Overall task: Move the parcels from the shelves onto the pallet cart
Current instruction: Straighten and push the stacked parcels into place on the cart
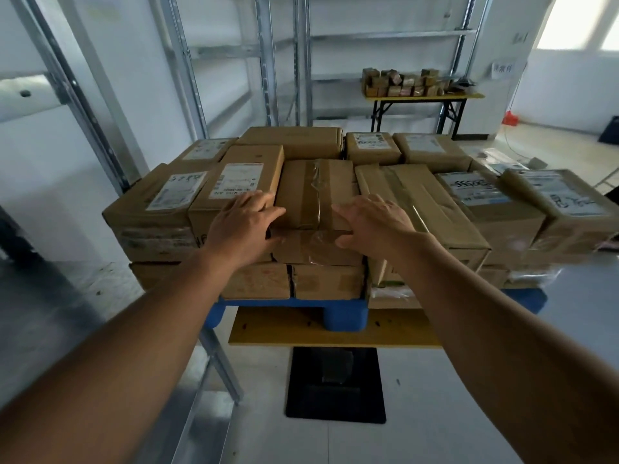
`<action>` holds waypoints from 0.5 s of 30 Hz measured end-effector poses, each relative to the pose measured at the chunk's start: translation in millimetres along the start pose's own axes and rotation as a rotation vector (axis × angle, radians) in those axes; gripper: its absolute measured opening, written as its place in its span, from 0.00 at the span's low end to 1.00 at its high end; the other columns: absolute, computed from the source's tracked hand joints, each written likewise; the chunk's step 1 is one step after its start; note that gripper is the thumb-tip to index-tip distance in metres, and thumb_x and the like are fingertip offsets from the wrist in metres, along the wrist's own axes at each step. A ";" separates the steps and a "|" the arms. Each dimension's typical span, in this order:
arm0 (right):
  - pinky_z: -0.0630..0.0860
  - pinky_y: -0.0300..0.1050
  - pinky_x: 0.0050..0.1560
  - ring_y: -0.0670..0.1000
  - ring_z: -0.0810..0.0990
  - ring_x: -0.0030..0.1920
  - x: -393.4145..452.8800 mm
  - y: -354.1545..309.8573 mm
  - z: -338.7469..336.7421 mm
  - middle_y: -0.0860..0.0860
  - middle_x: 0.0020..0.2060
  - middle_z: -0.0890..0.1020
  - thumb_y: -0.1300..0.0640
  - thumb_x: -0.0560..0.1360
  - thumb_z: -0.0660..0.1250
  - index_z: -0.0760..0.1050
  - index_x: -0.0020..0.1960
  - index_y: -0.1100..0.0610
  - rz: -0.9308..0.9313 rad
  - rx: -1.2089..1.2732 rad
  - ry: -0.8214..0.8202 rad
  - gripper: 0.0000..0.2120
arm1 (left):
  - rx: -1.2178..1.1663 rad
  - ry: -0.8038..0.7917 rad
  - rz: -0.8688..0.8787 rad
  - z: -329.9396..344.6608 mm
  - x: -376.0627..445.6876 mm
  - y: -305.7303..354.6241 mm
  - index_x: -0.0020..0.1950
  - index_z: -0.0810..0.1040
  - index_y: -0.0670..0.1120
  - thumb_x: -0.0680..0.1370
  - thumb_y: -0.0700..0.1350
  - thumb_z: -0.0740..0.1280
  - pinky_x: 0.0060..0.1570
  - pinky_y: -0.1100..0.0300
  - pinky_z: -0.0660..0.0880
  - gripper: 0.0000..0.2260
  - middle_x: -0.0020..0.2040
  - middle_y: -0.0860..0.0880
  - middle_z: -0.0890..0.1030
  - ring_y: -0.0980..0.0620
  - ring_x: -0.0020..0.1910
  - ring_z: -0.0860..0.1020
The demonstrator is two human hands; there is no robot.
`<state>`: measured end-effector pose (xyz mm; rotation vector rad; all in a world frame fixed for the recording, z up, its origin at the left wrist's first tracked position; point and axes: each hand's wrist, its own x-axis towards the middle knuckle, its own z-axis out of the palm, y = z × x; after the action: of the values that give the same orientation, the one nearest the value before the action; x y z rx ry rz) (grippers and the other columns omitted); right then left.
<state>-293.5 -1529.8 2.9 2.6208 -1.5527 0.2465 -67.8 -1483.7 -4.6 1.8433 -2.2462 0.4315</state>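
Parcels (311, 192) already fill the pallet cart (345, 316) in two visible layers, packed edge to edge; the taped brown one at the near centre of the top layer is the parcel in hand. Your left hand (241, 222) lies on its left near corner, fingers almost straight over the top face and thumb against the front. Your right hand (375, 226) mirrors it on the right near corner, fingers spread. Neither grip clamps; both rest flat and wide against the cardboard. The step, as judged from this placement, is the setting-down or squaring of this parcel into its slot between the labelled parcel (237, 182) on the left and the long taped parcel (415, 202) on the right. The metal shelves (301, 61) behind the cart show no parcels in the visible bays. Your next move calls for lifting both palms clear without shifting the stack, then turning to the shelves for whatever parcel remains. Small boxes sit on a yellow bench (425, 97) at the rear.
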 end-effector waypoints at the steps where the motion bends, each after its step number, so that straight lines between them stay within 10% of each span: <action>1: 0.65 0.52 0.64 0.55 0.66 0.68 -5.0 6.1 -4.4 0.52 0.68 0.69 0.42 0.73 0.66 0.62 0.73 0.47 0.006 0.057 0.021 0.31 | -0.026 0.003 -0.012 -1.1 -1.7 2.3 0.74 0.62 0.51 0.76 0.53 0.59 0.71 0.48 0.52 0.26 0.76 0.47 0.58 0.45 0.74 0.54; 15: 0.54 0.56 0.71 0.55 0.52 0.75 -86.2 153.8 -23.1 0.51 0.77 0.52 0.19 0.52 0.57 0.47 0.76 0.42 0.103 0.151 -0.111 0.58 | -0.153 -0.095 0.127 -0.3 18.1 118.8 0.77 0.46 0.51 0.71 0.70 0.57 0.72 0.57 0.39 0.42 0.78 0.51 0.48 0.54 0.76 0.45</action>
<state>-471.2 -1525.8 8.6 2.7128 -1.7749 0.2386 -187.8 -1479.1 -9.5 1.6862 -2.3938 0.1892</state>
